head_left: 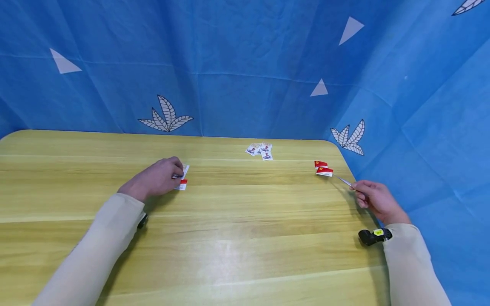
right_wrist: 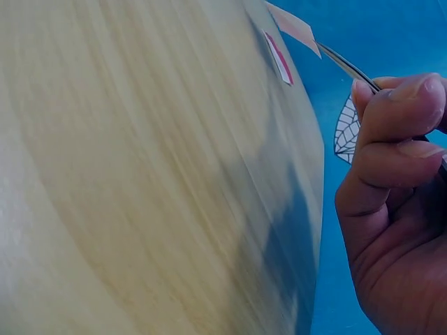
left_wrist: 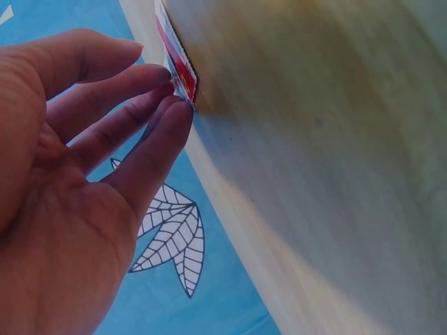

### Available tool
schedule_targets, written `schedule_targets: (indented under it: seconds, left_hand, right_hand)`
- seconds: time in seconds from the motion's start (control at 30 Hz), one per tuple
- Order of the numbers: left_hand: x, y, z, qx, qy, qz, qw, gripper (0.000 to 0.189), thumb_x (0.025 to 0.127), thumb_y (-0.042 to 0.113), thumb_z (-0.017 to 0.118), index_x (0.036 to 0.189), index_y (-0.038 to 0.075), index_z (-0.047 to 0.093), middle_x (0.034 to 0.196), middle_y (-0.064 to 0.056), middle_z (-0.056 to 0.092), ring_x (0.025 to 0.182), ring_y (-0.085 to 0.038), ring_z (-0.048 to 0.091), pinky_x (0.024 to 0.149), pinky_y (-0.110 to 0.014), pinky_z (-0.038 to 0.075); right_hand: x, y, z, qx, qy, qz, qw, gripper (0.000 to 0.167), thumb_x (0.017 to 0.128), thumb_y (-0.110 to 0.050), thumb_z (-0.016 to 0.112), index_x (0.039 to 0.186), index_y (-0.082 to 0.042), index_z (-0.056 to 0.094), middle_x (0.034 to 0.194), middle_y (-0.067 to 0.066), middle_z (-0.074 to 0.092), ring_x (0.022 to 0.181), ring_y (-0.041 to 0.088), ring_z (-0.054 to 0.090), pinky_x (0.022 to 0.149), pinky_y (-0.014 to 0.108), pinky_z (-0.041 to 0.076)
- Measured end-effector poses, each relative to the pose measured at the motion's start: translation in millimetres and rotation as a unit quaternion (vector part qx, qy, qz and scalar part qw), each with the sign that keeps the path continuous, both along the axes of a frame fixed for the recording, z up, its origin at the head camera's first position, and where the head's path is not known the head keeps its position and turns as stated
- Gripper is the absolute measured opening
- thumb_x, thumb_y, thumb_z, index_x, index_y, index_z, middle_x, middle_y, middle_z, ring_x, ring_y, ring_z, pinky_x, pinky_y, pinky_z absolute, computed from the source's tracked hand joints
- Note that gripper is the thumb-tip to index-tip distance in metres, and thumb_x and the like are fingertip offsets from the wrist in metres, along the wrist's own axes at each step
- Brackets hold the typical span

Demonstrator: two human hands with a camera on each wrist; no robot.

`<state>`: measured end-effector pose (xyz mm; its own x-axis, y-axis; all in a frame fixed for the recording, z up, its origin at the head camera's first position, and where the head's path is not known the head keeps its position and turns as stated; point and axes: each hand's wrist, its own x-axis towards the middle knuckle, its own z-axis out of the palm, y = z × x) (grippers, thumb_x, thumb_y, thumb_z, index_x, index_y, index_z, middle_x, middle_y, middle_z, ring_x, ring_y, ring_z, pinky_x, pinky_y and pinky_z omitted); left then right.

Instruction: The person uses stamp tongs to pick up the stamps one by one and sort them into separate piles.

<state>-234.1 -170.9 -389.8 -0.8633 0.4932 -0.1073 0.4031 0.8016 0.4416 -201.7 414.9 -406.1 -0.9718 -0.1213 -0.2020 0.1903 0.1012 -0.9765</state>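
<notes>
My right hand (head_left: 377, 199) pinches a pair of thin metal tweezers (head_left: 342, 180) near the table's right edge. A red and white stamp-like paper (head_left: 324, 172) is at the tweezers' tips, held just above the tabletop in the right wrist view. Behind it, a similar red and white paper (head_left: 320, 164) lies on the table. On the left, my left hand (head_left: 158, 176) rests its fingertips against small papers; the thumb stands apart in the left wrist view. A whitish printed paper (head_left: 185, 170) and a red and white one (head_left: 181, 185) show partly beside these fingers.
Several white printed papers (head_left: 260, 149) lie overlapping near the back of the wooden table (head_left: 229, 221). A blue patterned cloth (head_left: 237, 68) hangs along the back and right side. A black wrist device (head_left: 373, 236) sits at the right sleeve.
</notes>
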Motion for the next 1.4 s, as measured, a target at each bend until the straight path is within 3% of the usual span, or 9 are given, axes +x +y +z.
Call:
schedule_targets:
  seconds: [0.53, 0.9, 1.4]
  left_hand:
    - [2.5, 3.3, 1.0, -0.012, -0.021, 0.029, 0.9993, 0.023, 0.091, 0.006, 0.064, 0.110, -0.005, 0.071, 0.125, -0.020, 0.053, 0.113, -0.040, 0.050, 0.101, -0.054, 0.040]
    - [2.1, 1.9, 0.5, -0.008, -0.011, 0.018, 0.9997, 0.021, 0.091, 0.005, 0.063, 0.108, -0.005, 0.072, 0.123, -0.020, 0.054, 0.111, -0.039, 0.051, 0.099, -0.053, 0.042]
    - [2.3, 4.7, 1.2, -0.014, -0.011, 0.021, 0.9996, 0.020, 0.091, 0.004, 0.063, 0.107, -0.004, 0.072, 0.124, -0.020, 0.054, 0.112, -0.039, 0.052, 0.099, -0.053, 0.042]
  right_hand:
    - [-9.7, -4.1, -8.1, 0.027, -0.015, 0.003, 0.9995, 0.024, 0.104, -0.011, 0.046, 0.094, 0.005, 0.061, 0.063, -0.001, 0.046, 0.050, 0.010, 0.046, 0.046, 0.022, 0.039]
    - [-11.2, -6.7, -6.3, 0.055, -0.029, -0.028, 0.9976, 0.026, 0.103, -0.011, 0.046, 0.090, 0.004, 0.063, 0.063, -0.002, 0.044, 0.049, 0.009, 0.045, 0.045, 0.022, 0.040]
    - [-21.2, -26.1, -5.4, 0.120, -0.008, -0.034, 0.9921, 0.039, 0.103, -0.022, 0.049, 0.106, 0.016, 0.053, 0.065, 0.001, 0.045, 0.050, 0.012, 0.048, 0.047, 0.026, 0.043]
